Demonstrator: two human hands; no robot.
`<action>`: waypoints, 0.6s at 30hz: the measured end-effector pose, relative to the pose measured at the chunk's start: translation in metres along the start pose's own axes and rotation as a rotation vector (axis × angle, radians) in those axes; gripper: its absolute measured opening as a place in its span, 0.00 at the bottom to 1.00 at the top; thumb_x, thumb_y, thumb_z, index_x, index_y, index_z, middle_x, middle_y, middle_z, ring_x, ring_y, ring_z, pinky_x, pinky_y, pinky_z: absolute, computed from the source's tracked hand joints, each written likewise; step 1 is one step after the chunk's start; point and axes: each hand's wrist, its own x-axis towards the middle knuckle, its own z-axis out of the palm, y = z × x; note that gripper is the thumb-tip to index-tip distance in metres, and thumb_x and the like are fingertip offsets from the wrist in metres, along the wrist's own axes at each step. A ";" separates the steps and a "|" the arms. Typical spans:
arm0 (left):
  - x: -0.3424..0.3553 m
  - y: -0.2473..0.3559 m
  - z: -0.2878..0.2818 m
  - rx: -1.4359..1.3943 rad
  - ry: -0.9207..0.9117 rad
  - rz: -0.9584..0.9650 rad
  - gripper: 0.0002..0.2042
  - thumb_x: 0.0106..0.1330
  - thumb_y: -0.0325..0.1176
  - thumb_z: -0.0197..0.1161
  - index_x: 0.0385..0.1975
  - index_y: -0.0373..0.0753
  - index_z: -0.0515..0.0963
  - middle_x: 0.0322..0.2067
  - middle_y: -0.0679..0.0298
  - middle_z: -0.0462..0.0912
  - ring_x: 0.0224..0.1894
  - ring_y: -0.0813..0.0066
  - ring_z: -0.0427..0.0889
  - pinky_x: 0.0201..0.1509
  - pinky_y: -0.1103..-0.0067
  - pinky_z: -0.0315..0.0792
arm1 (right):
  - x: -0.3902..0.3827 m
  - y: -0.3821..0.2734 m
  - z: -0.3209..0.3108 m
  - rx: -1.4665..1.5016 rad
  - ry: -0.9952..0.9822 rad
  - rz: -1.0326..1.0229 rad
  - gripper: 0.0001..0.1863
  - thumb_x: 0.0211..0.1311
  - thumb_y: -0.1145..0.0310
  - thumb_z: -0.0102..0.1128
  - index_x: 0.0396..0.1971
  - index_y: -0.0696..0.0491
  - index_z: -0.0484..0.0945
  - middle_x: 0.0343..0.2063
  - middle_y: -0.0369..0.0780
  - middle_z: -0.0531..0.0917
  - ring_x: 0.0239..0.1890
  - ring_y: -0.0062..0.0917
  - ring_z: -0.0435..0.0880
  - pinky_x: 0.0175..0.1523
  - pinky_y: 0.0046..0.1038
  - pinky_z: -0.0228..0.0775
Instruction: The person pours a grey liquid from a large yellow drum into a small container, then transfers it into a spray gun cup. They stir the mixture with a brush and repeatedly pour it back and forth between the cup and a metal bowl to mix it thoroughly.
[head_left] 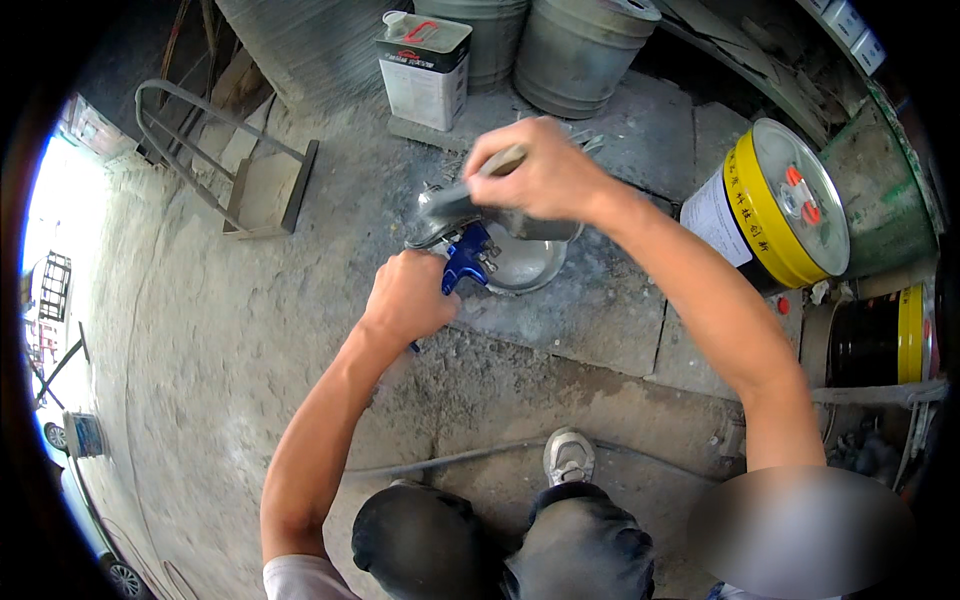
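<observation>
My left hand (405, 297) is closed round the grip of a blue spray gun (466, 262) with silver fittings. In my right hand (540, 172) is a paintbrush, its pale handle (504, 160) between the fingers. The dark brush head (452, 203) is blurred and lies over the top of the gun, hiding part of it; I cannot tell exactly where they touch. Beneath both stands a round, paint-stained basin (540, 268), partly covered by my right hand and the brush.
A rectangular solvent can (425, 85) stands at the back beside grey metal drums (575, 55). To the right are a yellow-and-black drum (755, 215) and another (878, 335) lying behind it. A hand cart (265, 185) sits at left. A hose (440, 461) crosses the floor near my shoe (570, 458).
</observation>
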 end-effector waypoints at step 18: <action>-0.003 -0.015 0.008 -0.126 0.181 -0.075 0.17 0.45 0.35 0.67 0.31 0.28 0.81 0.18 0.44 0.76 0.22 0.53 0.80 0.33 0.68 0.74 | -0.065 0.042 0.025 0.181 0.314 0.159 0.08 0.54 0.67 0.66 0.29 0.56 0.85 0.23 0.36 0.86 0.28 0.15 0.82 0.34 0.20 0.71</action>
